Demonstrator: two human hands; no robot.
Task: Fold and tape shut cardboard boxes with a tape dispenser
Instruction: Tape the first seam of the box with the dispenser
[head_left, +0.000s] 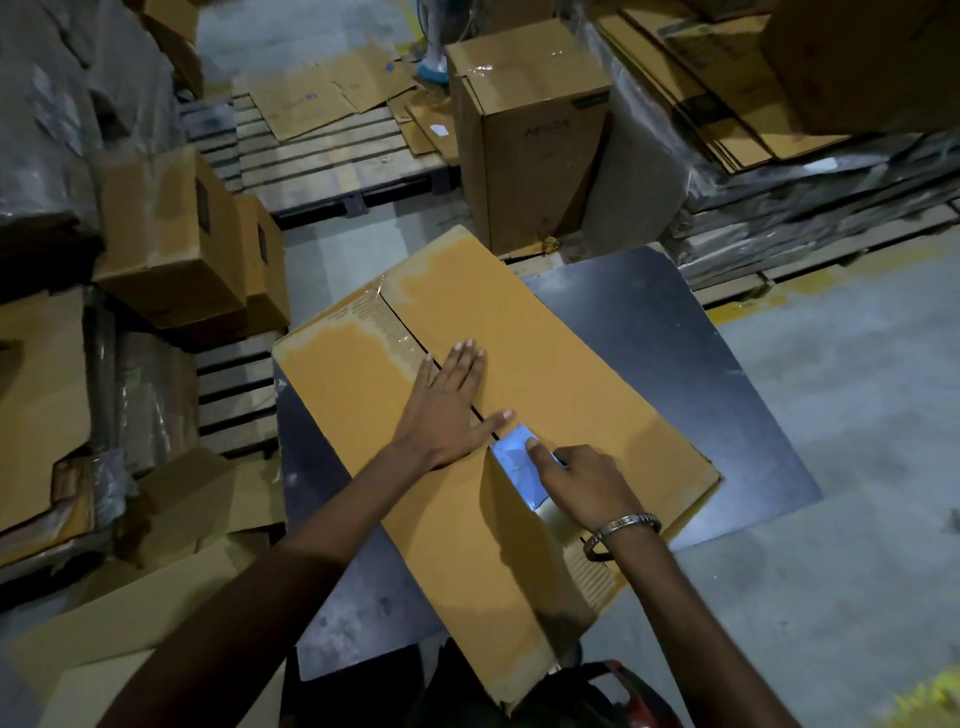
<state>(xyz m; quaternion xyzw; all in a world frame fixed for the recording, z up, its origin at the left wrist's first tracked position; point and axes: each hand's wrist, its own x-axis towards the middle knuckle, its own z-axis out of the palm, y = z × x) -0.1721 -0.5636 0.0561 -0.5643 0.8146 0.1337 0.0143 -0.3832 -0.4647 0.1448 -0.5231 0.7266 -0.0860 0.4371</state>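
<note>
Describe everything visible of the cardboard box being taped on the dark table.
The cardboard box is large, plain brown corrugated board, lying at an angle on the dark table. Its two top flaps are folded shut, meeting along a central seam. Old tape residue and torn paper mark the far end. The left hand presses flat across the seam; the right hand holds a tape dispenser on the seam's near part.

box (519, 332): matt brown cardboard, paler scuffed patches, torn old clear tape | tape dispenser (519, 460): glossy, bluish sheen | table (675, 332): dark, smooth, faintly shiny | bracelet (623, 525): bright metal | pallet (332, 161): rough wood
</note>
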